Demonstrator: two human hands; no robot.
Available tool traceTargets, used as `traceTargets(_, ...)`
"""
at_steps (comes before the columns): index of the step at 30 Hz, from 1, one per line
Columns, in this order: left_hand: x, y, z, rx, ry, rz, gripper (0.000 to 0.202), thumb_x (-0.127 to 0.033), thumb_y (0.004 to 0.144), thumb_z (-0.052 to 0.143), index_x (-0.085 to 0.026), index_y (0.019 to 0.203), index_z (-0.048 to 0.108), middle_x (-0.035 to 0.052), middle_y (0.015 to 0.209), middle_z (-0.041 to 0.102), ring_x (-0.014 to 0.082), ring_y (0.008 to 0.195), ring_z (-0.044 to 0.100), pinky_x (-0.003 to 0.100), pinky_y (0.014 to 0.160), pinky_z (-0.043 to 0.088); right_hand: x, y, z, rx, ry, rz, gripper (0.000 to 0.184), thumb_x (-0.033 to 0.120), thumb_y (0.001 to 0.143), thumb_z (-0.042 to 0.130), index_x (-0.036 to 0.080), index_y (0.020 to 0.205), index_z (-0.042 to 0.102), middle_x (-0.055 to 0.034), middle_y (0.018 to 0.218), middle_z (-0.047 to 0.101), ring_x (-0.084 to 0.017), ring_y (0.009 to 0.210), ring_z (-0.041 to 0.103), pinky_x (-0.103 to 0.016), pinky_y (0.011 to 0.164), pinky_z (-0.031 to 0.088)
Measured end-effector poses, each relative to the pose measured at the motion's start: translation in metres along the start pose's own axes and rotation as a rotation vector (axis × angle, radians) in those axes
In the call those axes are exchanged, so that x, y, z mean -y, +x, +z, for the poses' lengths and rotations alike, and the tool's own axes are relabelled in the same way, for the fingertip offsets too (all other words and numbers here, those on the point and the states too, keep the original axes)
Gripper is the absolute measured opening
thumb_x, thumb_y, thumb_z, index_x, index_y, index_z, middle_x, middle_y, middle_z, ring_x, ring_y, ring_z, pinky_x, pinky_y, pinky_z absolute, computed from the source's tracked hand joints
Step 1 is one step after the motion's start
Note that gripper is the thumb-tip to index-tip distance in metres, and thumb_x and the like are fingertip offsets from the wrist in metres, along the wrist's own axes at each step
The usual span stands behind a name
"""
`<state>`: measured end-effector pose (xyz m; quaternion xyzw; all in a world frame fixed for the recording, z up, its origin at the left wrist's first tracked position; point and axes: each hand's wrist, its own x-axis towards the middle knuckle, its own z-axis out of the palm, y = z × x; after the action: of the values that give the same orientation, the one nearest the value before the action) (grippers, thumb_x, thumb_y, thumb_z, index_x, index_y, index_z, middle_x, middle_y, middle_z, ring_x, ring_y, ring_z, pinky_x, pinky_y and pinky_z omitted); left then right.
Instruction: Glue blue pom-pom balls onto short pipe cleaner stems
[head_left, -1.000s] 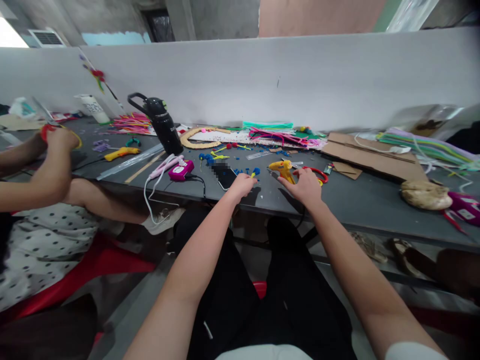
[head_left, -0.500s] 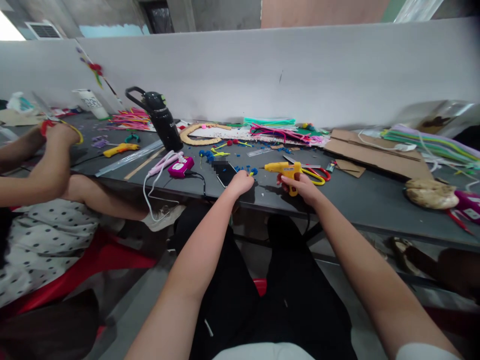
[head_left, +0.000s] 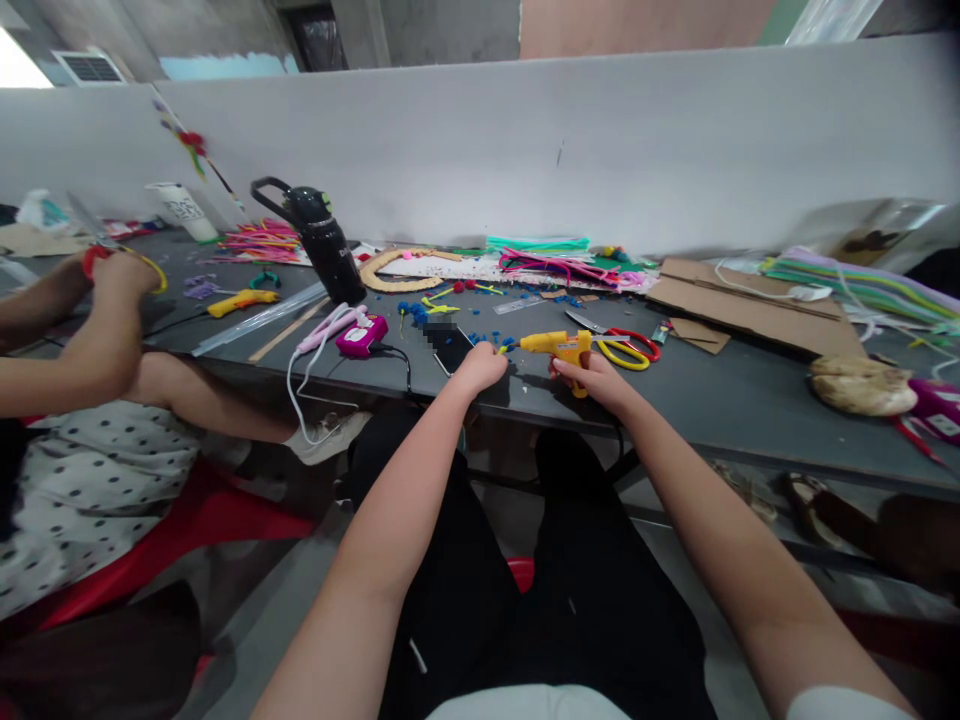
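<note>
My left hand point(head_left: 487, 367) is closed, pinching a small yellow-and-blue fuzzy piece point(head_left: 507, 345) just above the table. Wrapped round the grip of a yellow hot glue gun point(head_left: 555, 343) are the fingers of my right hand point(head_left: 598, 380). The gun's nozzle points left and reaches right up to the piece; whether they touch is too small to tell. A phone point(head_left: 454, 356) lies beside my left hand, with blue scraps point(head_left: 480, 336) around it. Behind the glue gun rest open scissors point(head_left: 634, 350) with red and yellow handles.
A black bottle point(head_left: 330, 245), a magenta box point(head_left: 361, 335) with cables and another yellow glue gun point(head_left: 244, 301) stand or lie leftward. Pipe cleaners point(head_left: 559, 268) line the back; cardboard point(head_left: 750, 305) is at right. A co-worker's hands point(head_left: 120, 275) hold scissors at far left.
My right hand has moved the glue gun slightly left and down, bringing its nozzle up to the piece. My left hand has stayed almost still.
</note>
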<state>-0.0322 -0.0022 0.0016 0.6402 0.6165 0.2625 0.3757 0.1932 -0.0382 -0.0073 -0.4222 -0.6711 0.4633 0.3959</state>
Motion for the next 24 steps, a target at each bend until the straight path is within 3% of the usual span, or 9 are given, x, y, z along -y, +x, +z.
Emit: traceTargets(24,-0.0067,-0.0069,-0.0026,0.006,-0.015,-0.008,0.015,-0.024,0.075,0.063,-0.016,0.064,0.058,0.0022,0.050,0.048,0.0155,0.052,0.044,0.026,0.053,0.026,-0.0046,0.0025,-0.0008,0.006,-0.078,0.029,0.043,0.059,0.078,0.063,0.017,0.075,0.059,-0.0005,0.066,0.052,-0.012,0.060,0.043,-0.027,0.055,0.034)
